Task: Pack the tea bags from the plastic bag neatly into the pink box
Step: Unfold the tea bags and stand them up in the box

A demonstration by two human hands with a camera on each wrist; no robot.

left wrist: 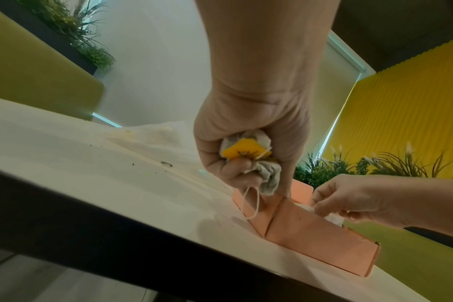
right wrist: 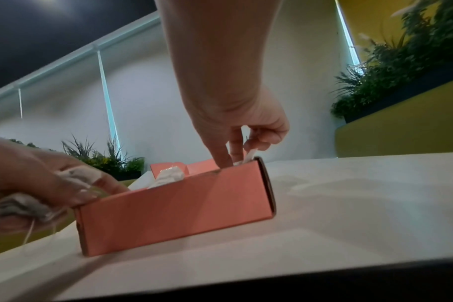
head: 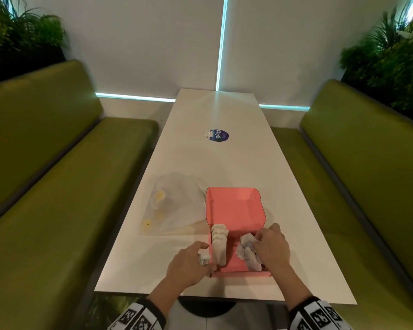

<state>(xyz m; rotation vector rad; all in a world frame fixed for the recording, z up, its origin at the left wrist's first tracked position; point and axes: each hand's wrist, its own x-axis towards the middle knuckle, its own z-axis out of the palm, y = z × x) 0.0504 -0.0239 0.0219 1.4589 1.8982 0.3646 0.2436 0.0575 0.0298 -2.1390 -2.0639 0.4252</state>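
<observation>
Here, my left hand clutches spare tea bags at the pink box's seven o'clock corner, steadying it, while my right hand pinches loose ones upright at five o'clock.

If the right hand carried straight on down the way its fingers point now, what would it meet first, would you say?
The right hand points down into the pink box, so it would probably meet first the loose tea bags under its fingers, then the box floor; depth is unclear.
</observation>
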